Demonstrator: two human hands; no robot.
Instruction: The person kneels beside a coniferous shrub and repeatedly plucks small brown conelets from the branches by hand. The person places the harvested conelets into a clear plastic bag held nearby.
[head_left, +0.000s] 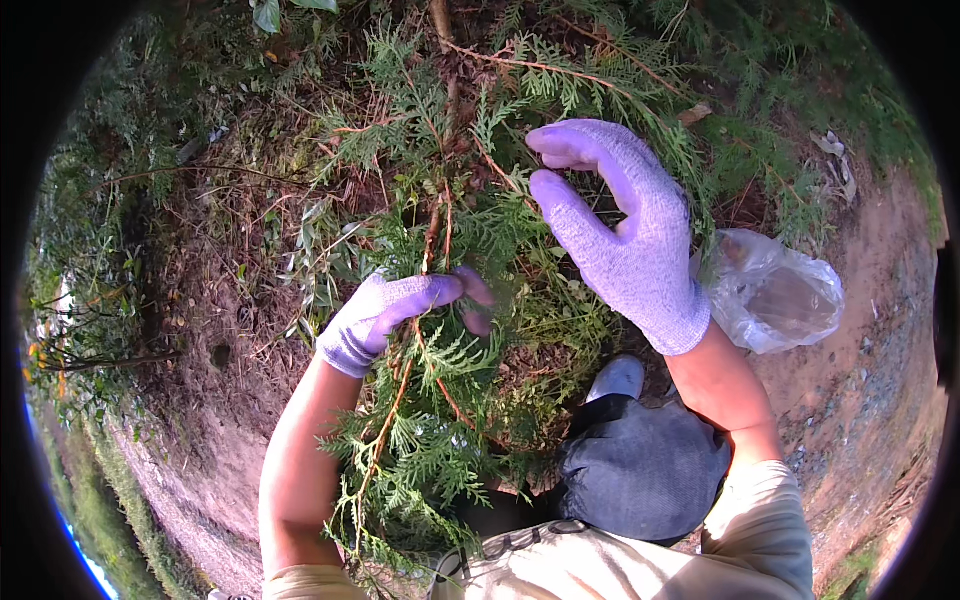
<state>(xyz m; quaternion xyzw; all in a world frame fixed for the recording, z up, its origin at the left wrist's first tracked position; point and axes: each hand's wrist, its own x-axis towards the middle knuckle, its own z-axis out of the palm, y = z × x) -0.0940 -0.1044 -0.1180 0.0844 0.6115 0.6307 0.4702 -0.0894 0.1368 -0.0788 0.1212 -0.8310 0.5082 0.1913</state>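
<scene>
My left hand (409, 304), in a purple-coated knit glove, is closed around a reddish-brown stem of a conifer branch (450, 367), whose flat scaly green sprays hang down toward my lap. My right hand (622, 217), gloved the same way, is raised to the right of the stem with thumb and fingers curved and a gap between them; nothing shows in its grasp. A thin side twig (495, 161) with green sprays runs close to its fingertips. Above my left hand, the brown main stem (452, 97) rises to the top of the view.
A clear plastic bag (787, 296) lies with its mouth spread on the dirt at the right. More conifer foliage (780, 82) surrounds the upper right. Leafy shrubs (82, 315) stand at the left. My bent knee (645, 465) and a shoe (617, 377) are below my right hand.
</scene>
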